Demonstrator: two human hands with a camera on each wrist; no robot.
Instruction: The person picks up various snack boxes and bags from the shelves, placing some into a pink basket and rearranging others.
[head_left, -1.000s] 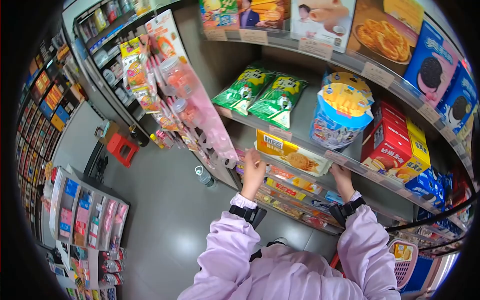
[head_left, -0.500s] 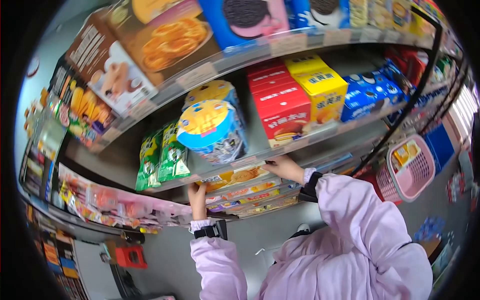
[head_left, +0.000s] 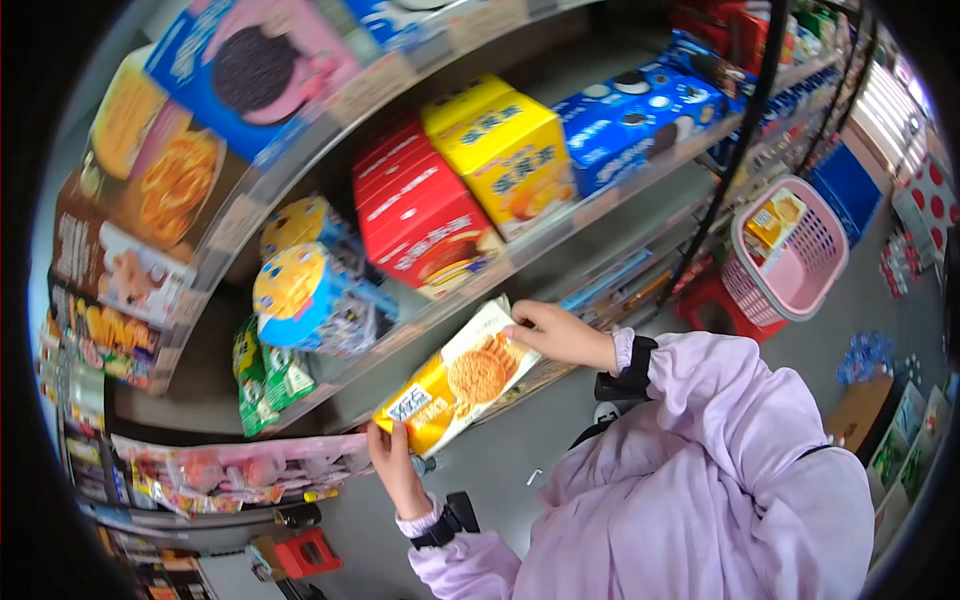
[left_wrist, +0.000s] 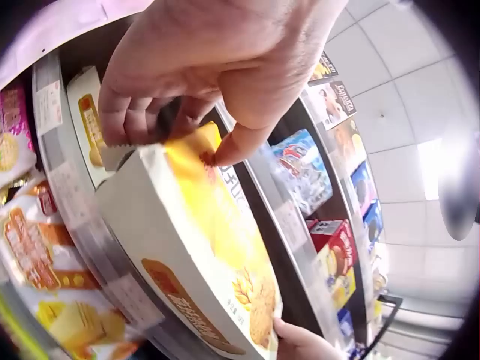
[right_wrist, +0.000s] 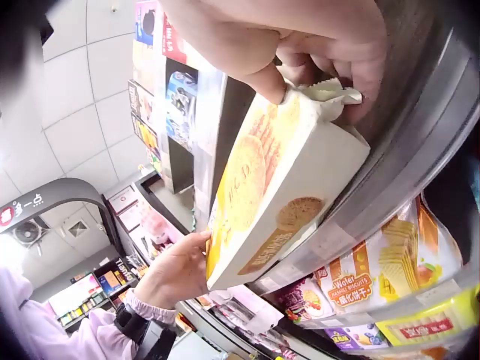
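Note:
A long yellow-and-white biscuit pack (head_left: 455, 385) is held between both hands, tilted, in front of the shelf edge in the head view. My left hand (head_left: 398, 478) grips its yellow end, thumb on the printed face. At the white end my right hand (head_left: 565, 336) pinches the pack, close to the crimped wrapper seal seen in the right wrist view. Round biscuits are printed on its front. In the left wrist view another pack (left_wrist: 91, 127) of similar look lies on the shelf behind my left hand's fingers.
Above the hands, a shelf carries red boxes (head_left: 415, 205), a yellow box (head_left: 500, 150), blue cookie packs (head_left: 640, 120), blue tubs (head_left: 320, 300) and green bags (head_left: 265, 375). A pink basket (head_left: 812, 268) with a yellow pack inside stands at right on a red stool (head_left: 715, 308). A black rail (head_left: 735, 160) crosses nearby.
The biscuit pack has come out from the lower shelf toward the body, held by both hands, and now slants up to the right. The head view has turned rightward.

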